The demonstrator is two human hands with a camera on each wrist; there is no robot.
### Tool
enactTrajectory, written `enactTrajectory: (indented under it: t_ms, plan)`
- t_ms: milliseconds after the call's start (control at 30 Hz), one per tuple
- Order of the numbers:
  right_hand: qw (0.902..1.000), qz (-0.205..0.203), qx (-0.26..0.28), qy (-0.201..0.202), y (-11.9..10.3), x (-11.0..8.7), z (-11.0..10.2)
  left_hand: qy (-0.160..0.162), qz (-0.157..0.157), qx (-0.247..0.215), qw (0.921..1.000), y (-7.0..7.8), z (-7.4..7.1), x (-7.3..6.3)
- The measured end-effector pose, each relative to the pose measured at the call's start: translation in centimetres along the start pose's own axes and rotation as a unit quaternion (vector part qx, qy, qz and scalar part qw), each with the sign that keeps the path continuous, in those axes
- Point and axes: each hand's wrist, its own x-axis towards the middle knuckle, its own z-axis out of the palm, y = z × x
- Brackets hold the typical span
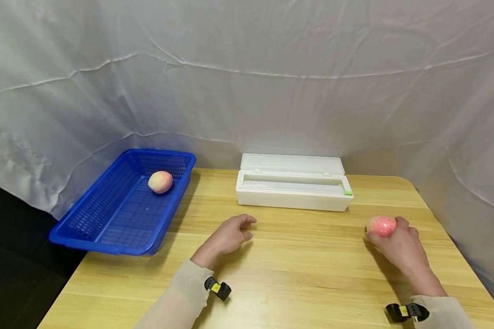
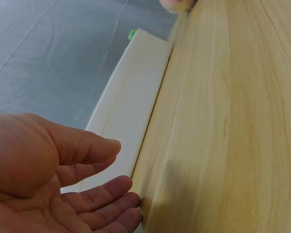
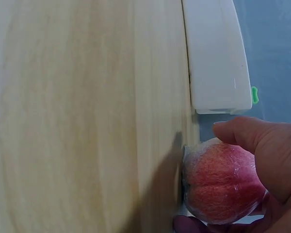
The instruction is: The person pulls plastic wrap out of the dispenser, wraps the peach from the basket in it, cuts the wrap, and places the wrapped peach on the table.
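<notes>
My right hand (image 1: pixel 401 246) grips a pink and cream peach (image 1: pixel 381 226) near the right side of the table. In the right wrist view the peach (image 3: pixel 223 182) looks wrapped in clear plastic film, with thumb and fingers around it. My left hand (image 1: pixel 229 236) hovers over the middle of the table with nothing in it, its fingers relaxed and apart from the thumb in the left wrist view. In front of it stands a long white box (image 1: pixel 292 201), a cling film dispenser by its look, its lid (image 1: pixel 292 163) raised at the back. A green slider (image 1: pixel 348 193) sits on its right end.
At the left stands a blue plastic basket (image 1: pixel 107 249) with slotted sides, reaching over the table's left edge. Another peach (image 1: pixel 160 182) lies inside it, toward the back. A grey-white curtain (image 1: pixel 271 100) hangs behind the wooden table (image 1: pixel 304 265).
</notes>
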Motion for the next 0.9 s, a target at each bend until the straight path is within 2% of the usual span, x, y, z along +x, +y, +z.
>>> enactTrajectory:
  t_ms: [300, 567, 733, 900]
  plan:
    - [0.9999, 0.014, -0.008, -0.004, -0.1, 0.0, 0.2, 0.000, -0.001, -0.008, 1.0000, -0.1, 0.0, -0.1]
    - [0.9996, 0.024, -0.008, 0.011, -0.3, -0.2, 0.0, 0.006, 0.000, -0.011, 0.9999, -0.3, -0.2, -0.1]
    - [0.9989, -0.016, -0.014, 0.042, -0.6, -0.5, -0.5, 0.028, -0.003, 0.007, 0.9996, -0.4, -1.0, 0.1]
    - [0.9933, -0.077, -0.005, 0.086, -1.5, -0.4, -0.9, 0.091, -0.009, 0.053, 0.9944, -0.3, -2.2, 0.6]
